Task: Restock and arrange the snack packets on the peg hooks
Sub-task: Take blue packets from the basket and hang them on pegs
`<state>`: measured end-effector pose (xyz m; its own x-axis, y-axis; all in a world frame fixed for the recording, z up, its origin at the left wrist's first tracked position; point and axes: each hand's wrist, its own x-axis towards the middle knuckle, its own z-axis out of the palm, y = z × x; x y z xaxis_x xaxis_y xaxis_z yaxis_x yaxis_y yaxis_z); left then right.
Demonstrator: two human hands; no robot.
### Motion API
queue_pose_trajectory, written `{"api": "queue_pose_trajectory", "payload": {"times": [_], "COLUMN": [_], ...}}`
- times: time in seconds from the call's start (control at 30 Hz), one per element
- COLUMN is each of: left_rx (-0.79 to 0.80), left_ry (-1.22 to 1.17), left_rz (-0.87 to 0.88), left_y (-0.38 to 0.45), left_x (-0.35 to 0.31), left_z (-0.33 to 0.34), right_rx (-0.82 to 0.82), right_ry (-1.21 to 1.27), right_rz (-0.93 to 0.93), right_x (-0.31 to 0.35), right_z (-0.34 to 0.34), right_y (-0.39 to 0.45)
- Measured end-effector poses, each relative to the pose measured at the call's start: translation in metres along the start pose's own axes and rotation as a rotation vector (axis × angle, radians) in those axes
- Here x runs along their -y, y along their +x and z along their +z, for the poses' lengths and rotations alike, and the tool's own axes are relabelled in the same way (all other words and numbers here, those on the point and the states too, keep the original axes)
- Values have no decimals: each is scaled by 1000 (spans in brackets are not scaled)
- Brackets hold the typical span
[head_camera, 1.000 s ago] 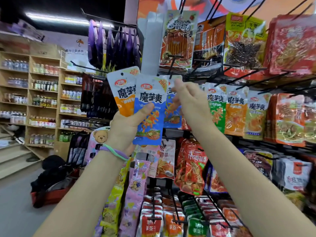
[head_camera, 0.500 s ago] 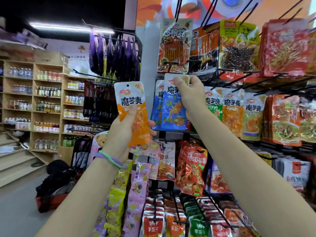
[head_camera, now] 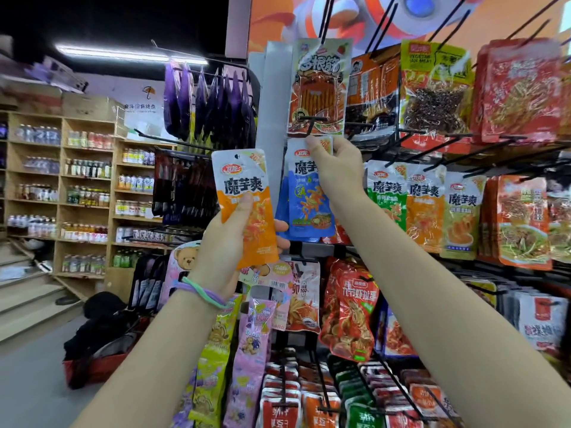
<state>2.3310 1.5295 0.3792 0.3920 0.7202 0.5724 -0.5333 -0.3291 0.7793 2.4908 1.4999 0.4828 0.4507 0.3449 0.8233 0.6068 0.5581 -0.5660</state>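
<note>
My left hand (head_camera: 225,254) grips an orange-and-white snack packet (head_camera: 247,208) upright in front of the rack, thumb across its front. My right hand (head_camera: 335,173) pinches the top of a blue packet (head_camera: 306,202) of the same brand, right under a black peg hook (head_camera: 312,125). Another blue packet hangs just behind it. Whether the packet's hole is on the hook is hidden by my fingers. To the right hang green (head_camera: 386,193), orange (head_camera: 425,208) and yellow-green (head_camera: 462,214) packets of the same snack.
Rows of black peg hooks stick out toward me, several bare at the upper right (head_camera: 457,143). Larger red and orange packs hang above and below. Purple packets (head_camera: 210,100) hang at the left end. Wooden shelves of bottles (head_camera: 86,193) and steps stand far left.
My right hand took the blue packet from my left hand and raised it to the peg hook. My left hand now holds only the orange packet, slightly lower.
</note>
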Motion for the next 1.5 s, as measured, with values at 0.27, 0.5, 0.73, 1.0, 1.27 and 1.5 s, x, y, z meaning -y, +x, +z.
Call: {"api": "queue_pose_trajectory", "payload": {"times": [0.27,0.5,0.73,1.0,1.27,1.5], "left_rx": [8,-26,49,18,317,191], "left_ry": [-3,-93,-130,-30,141,106], "left_rz": [17,-31,-38,94,140,155], "left_y": [-2,-5,-8,2,12,53], "left_x": [1,8,4,7,12,27], "left_z": [-3,-9,-15,-1,85,177], "right_rx": [-1,2,-200,87,206,95], "right_ry": [-108,-471,-1247,-499,-58,96], "right_rz": [76,27,-644,-413,-26,189], "right_x": [6,2,-46,-14,7,-17], "right_z": [4,6,-9,-41,-114,-185], "right_y": [7,-2,-28,-46,-62,-42]}}
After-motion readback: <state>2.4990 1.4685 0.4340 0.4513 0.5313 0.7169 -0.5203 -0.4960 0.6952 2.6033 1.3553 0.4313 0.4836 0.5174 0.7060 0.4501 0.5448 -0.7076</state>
